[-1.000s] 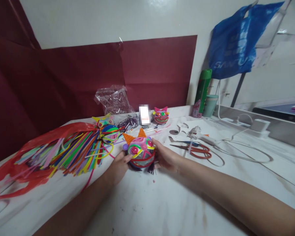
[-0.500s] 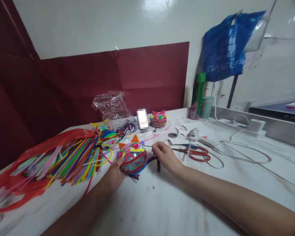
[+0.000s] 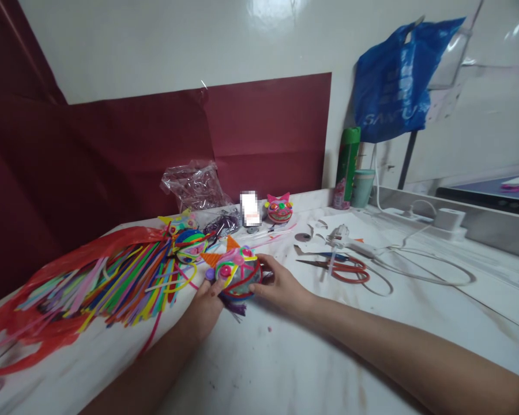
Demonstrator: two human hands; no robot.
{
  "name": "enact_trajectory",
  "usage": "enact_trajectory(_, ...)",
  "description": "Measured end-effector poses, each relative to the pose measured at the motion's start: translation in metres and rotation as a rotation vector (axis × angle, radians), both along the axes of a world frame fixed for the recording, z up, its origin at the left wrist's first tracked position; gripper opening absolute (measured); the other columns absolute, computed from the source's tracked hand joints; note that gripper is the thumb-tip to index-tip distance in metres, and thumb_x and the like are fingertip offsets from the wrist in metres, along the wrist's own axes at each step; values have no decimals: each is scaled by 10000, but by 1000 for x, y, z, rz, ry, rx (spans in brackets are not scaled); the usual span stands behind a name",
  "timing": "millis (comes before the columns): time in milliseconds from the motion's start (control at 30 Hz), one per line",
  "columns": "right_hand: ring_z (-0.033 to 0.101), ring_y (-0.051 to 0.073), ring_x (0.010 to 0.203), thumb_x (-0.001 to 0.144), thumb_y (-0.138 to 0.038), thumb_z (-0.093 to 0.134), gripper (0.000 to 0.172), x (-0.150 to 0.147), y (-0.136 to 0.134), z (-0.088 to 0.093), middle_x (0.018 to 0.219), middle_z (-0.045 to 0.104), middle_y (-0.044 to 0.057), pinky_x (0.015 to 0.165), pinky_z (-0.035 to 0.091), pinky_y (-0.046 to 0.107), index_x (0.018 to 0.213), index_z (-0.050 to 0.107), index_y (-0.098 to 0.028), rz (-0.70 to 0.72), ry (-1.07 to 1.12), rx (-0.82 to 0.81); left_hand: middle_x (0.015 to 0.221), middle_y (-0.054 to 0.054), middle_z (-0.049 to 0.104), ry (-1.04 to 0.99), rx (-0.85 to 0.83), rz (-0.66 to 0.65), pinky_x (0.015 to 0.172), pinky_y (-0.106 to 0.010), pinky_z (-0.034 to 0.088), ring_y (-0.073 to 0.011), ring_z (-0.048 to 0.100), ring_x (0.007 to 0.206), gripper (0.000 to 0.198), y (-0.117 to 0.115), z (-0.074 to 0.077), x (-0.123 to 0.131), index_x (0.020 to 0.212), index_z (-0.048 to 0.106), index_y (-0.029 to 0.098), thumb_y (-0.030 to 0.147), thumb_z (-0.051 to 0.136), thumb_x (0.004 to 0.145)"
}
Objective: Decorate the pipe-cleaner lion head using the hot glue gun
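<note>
A round animal-head ornament [image 3: 241, 280] is held just above the table between my hands. It has orange ears, pink eyes, yellow and red trim and a clear-looking body. A dark purple tassel [image 3: 236, 308] hangs underneath. My left hand [image 3: 206, 304] grips its left side, the thumb near one eye. On the other side, my right hand [image 3: 284, 285] closes around the edge, thumb in front and fingers partly hidden behind. Just beyond, to the left, lies a similar green and blue ornament [image 3: 191, 246].
Many colourful pipe cleaners [image 3: 125, 282] lie on a red plastic bag [image 3: 64, 265] at left. Scissors with red handles [image 3: 350, 269], a glue gun [image 3: 361, 248] and its looped cable are at right. A pink ornament [image 3: 279, 210] stands near the wall.
My right hand has moved left from beside the ornament and now grips its right side. The ornament has turned, its face more toward me. The dark strand at my right hand is mostly out of sight.
</note>
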State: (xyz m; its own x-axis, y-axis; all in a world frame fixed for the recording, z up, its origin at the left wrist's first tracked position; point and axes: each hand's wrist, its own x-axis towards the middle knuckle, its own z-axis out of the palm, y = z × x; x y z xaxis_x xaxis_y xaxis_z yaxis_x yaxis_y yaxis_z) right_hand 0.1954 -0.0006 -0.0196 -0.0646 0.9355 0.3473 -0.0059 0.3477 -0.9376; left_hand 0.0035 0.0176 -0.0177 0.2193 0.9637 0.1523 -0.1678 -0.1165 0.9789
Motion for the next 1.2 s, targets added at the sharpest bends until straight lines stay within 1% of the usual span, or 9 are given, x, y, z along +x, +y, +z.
enact_trajectory(100,637,206,872,647,-289,796,554,0,1,-4,1002,660,50,777,533,364,1138,554,-209,9,-6,-7,1084,-90,738,-97,-83,-75,950,-487,532,-322,657,1099,477,-4,4,2,1092,605,224,404,764,680)
enact_trajectory(200,634,208,873,661,-277,791,564,0,2,-7,997,667,57,781,534,363,1158,538,-197,-6,-60,19,1150,-82,721,-156,-130,-28,1029,-460,481,-316,630,1154,538,-1,2,1,1087,598,221,306,829,608)
enact_trajectory(433,634,183,828,665,-270,806,609,0,2,-12,996,666,65,752,538,331,1190,519,-158,-1,-189,11,1004,-114,755,-39,-211,44,973,-487,500,-352,665,1071,554,13,-10,-9,1056,638,181,283,862,559)
enact_trajectory(600,684,180,886,769,-323,754,517,11,11,9,1100,713,77,747,561,280,1224,565,-169,-83,-483,26,939,-70,756,-45,-238,101,929,-430,527,-311,682,1027,482,11,1,-6,1005,632,195,197,836,568)
enact_trajectory(700,687,171,962,904,-317,612,269,45,28,41,1094,735,54,819,541,252,1134,646,-180,-281,-716,20,852,-28,749,-86,-285,187,862,-377,559,-271,705,947,404,12,5,-6,944,621,210,140,808,593)
enact_trajectory(800,666,186,1029,985,-288,472,258,103,45,66,1126,714,78,915,504,294,1137,643,-169,-482,-863,-48,824,-18,749,-104,-273,205,850,-372,568,-264,710,919,372,19,-1,-12,888,621,213,133,821,585)
enact_trajectory(867,649,228,1046,981,-286,494,259,144,48,69,1142,687,126,933,503,381,1141,633,-138,-615,-984,-144,848,-28,758,-77,-253,208,883,-394,559,-277,707,948,365,25,-8,-16,885,641,215,152,838,585)
enact_trajectory(1033,634,224,1035,944,-325,589,308,211,41,37,1245,609,88,869,549,435,1218,584,-184,-718,-1242,-387,970,-83,764,-106,-142,149,1017,-448,475,-305,654,1112,446,30,-18,-19,1019,675,187,196,843,607)
enact_trajectory(1200,636,226,1033,942,-326,593,320,229,44,7,1243,609,88,864,552,437,1226,577,-179,-735,-1349,-463,1059,-99,753,-76,-82,98,1106,-428,382,-288,606,1197,548,24,-17,-15,1147,650,167,227,834,635)
